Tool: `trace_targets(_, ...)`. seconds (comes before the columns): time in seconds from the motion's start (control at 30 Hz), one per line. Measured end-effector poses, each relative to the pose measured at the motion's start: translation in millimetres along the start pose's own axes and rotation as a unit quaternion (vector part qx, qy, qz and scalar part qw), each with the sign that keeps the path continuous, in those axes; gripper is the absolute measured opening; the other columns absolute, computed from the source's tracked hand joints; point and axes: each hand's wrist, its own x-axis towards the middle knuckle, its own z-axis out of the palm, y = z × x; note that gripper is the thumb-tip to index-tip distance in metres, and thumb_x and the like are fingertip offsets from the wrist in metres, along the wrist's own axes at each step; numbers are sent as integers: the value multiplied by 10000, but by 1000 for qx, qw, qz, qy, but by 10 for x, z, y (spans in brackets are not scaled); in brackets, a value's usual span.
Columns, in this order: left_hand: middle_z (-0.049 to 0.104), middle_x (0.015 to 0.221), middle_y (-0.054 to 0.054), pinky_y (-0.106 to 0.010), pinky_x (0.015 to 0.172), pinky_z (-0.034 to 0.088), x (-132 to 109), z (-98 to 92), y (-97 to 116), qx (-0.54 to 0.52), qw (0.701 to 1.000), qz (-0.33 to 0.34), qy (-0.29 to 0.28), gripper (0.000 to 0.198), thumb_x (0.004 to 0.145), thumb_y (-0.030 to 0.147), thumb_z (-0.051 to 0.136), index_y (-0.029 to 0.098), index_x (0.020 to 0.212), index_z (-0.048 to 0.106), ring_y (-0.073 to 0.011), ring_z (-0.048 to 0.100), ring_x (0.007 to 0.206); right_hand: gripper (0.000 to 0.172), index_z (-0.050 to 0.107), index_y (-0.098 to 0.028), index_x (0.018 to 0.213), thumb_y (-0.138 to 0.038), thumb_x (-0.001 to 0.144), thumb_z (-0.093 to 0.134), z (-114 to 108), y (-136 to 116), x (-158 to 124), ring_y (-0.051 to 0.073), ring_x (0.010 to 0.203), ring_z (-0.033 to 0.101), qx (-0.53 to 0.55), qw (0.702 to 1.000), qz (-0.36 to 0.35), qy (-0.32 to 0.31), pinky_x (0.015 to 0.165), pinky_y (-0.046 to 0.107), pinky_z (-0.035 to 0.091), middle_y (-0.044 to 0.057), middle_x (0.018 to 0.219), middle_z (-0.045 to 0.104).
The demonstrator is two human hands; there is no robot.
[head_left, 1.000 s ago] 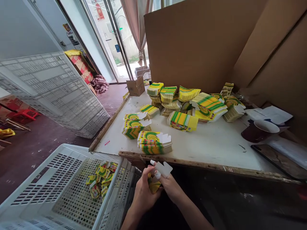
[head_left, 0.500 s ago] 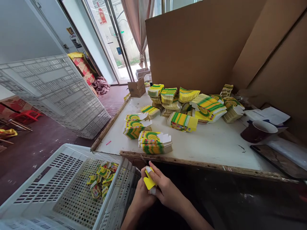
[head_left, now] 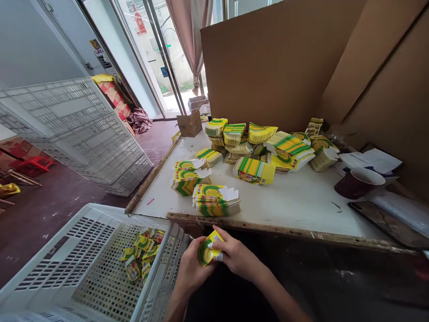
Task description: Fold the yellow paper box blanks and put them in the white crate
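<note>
Just in front of the table's near edge, both hands grip one small yellow-and-green carton (head_left: 206,252). My left hand (head_left: 191,264) is closed around its left side, with the printed swirl face showing. My right hand (head_left: 236,257) pinches its right end; white coverings show on some fingertips. A stack of flattened cartons (head_left: 214,201) lies on the table right beyond the hands, with another stack (head_left: 189,179) behind it. Left of my hands stands a white plastic crate (head_left: 90,250), and several small folded cartons (head_left: 142,250) lie on its bottom.
Further carton bundles (head_left: 254,170) are heaped along the back of the white table (head_left: 284,201), below a cardboard panel (head_left: 268,67). A dark mug (head_left: 355,185) and a phone (head_left: 382,223) lie at right. Stacked crates (head_left: 83,129) stand on the floor at left.
The carton has turned in my hands, so its printed swirl face now shows where a plain yellow flap was. My fingers have shifted around it. The view has moved slightly.
</note>
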Motion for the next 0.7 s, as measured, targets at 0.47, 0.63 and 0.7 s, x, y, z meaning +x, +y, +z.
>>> trace_targets(0.47,724,841,-44,-308,662,549,193,-104,172,28,998,41,-43,394,540,225,744,216,930,683,-207,678,727,280,662,-208,1111,-187,847,572,-37,20,10,277,1274,505,-28,1000,10,-3,1031,401,435,156,1449,437)
trace_targets(0.63,736,872,-43,-317,715,561,132,-130,159,30,996,-26,-78,465,505,190,726,188,966,664,-208,685,776,185,653,-178,997,-210,908,494,-103,-11,28,220,1206,552,-31,999,-4,-43,976,319,462,147,1335,515)
trace_targets(0.7,738,879,-44,-316,722,563,124,-151,174,33,995,-31,-89,472,501,193,731,188,969,664,-209,685,784,151,648,-184,967,-184,887,520,-150,-29,28,215,1177,565,-27,998,-9,-63,967,315,464,131,1303,527)
